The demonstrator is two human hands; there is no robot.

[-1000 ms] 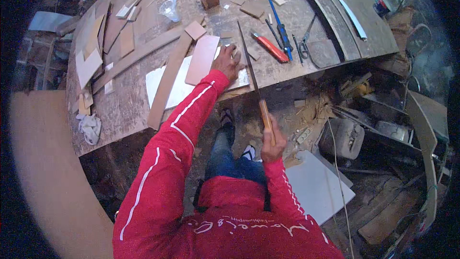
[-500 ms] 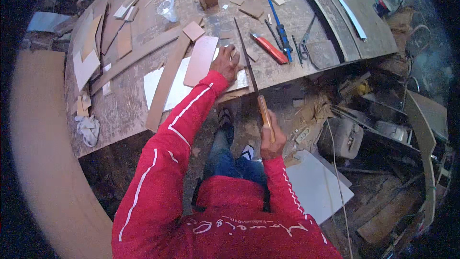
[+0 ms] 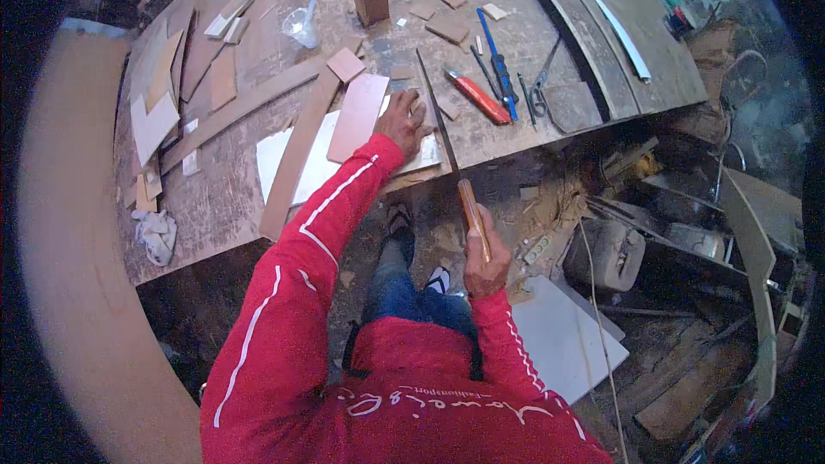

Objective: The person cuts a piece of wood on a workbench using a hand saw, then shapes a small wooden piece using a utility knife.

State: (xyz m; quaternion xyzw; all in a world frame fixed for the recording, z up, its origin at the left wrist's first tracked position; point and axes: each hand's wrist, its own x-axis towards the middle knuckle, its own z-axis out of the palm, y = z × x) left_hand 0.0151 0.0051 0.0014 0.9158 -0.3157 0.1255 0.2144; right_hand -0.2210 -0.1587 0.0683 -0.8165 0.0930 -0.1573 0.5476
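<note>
My left hand (image 3: 404, 119) presses flat on a pale sheet (image 3: 322, 163) lying at the near edge of the wooden workbench (image 3: 215, 206). A pinkish-brown rectangular panel (image 3: 358, 116) lies just left of that hand. My right hand (image 3: 486, 265) is shut on the wooden handle of a long thin saw (image 3: 471, 206), below the bench edge. The saw's dark narrow blade (image 3: 434, 107) runs up across the bench edge, right beside my left hand's fingers.
On the bench lie long wood strips (image 3: 296, 150), small offcuts (image 3: 449, 30), a red-handled knife (image 3: 478, 96), a blue tool (image 3: 497, 64), scissors (image 3: 540, 90), a plastic cup (image 3: 301, 27) and a small wooden box (image 3: 371, 4). A white slab (image 3: 563, 335) and clutter cover the floor.
The saw slid forward a little along the bench edge, then came back toward me. My left hand stayed pressed in place.
</note>
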